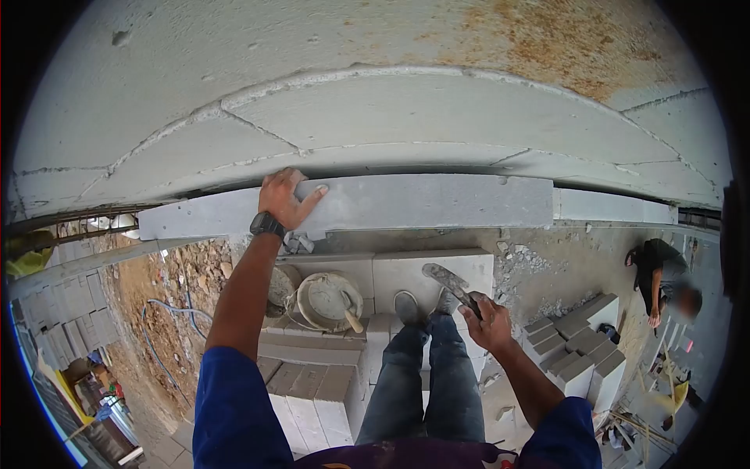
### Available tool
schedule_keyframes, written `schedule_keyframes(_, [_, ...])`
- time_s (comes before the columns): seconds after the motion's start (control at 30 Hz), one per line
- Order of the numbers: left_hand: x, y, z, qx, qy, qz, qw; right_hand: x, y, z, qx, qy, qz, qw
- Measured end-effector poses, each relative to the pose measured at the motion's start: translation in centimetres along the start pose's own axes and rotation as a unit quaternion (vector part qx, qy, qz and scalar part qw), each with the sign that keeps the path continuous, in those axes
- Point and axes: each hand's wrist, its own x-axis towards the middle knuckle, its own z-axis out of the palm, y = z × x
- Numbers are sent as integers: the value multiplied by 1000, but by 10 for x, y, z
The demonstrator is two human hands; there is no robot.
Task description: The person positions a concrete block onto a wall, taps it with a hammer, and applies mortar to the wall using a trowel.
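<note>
My left hand (286, 200), with a dark watch on its wrist, lies on the top of a long grey block (437, 201) in the wall course. Its thumb is spread and its fingers reach over the far edge. My right hand (489, 322) is closed around the dark handle of a hand tool (445, 277). The tool has a narrow, rounded, grey-smeared end; its exact kind is unclear. It points up and left, above my shoes and apart from the wall. Below my left hand stands a mortar bucket (326, 300) with a wooden-handled tool (351, 311) in it.
A second bucket (281, 288) stands beside the first. I stand on stacked pale blocks (414, 270), with more blocks (316, 399) at lower left and a stack (578, 344) at right. A jointed block wall (375, 109) rises ahead. Another person (660, 273) bends at far right.
</note>
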Motion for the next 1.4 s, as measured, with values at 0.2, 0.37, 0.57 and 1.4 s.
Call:
schedule_keyframes(0.2, [-3,-2,-5,6,-2,-44,999,119,-57,-13,-44,76,-264,961])
schedule_keyframes(0.37, [-6,-4,-1,17,17,-41,999,182,-70,18,-47,-2,-229,972])
schedule_keyframes(0.57, [-6,-1,-9,-3,6,-47,999,183,-97,26,-3,-3,-226,974])
schedule_keyframes(1.4, [4,-5,-8,17,-113,-62,992,-9,-62,44,153,-25,96,983])
